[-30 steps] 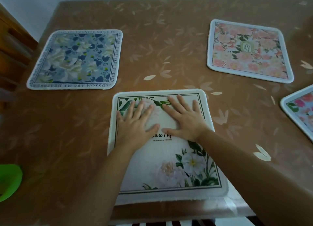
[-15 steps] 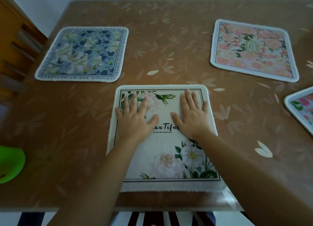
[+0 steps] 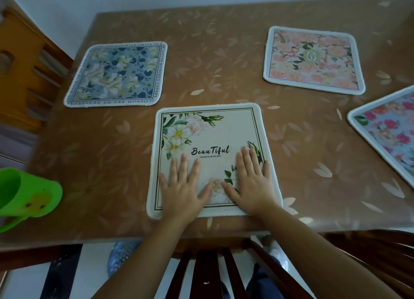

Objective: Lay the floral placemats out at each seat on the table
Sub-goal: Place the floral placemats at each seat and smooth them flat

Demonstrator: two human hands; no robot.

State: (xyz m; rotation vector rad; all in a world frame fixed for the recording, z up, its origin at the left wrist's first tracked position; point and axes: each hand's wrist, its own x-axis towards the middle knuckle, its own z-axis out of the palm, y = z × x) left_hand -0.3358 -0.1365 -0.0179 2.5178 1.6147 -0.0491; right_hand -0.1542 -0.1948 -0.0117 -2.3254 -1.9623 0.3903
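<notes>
A cream placemat with white flowers and the word "Beautiful" (image 3: 210,139) lies flat near the table's front edge. My left hand (image 3: 182,186) and my right hand (image 3: 251,182) rest palm-down on its near half, fingers spread, holding nothing. A blue floral placemat (image 3: 118,74) lies at the far left. At the far right lies a pink floral placemat (image 3: 313,60). A light blue placemat with red flowers (image 3: 389,130) shows partly at the right edge.
The brown table (image 3: 224,59) has a glossy leaf-patterned cover. A green plastic cup (image 3: 24,193) lies at the left edge. A dark wooden chair back (image 3: 206,274) stands below the front edge, an orange wooden chair (image 3: 24,74) at the left.
Both hands have slid from the cream placemat's far half toward its near edge, uncovering the word and flowers. The view has pulled back, showing the table's front edge and chair.
</notes>
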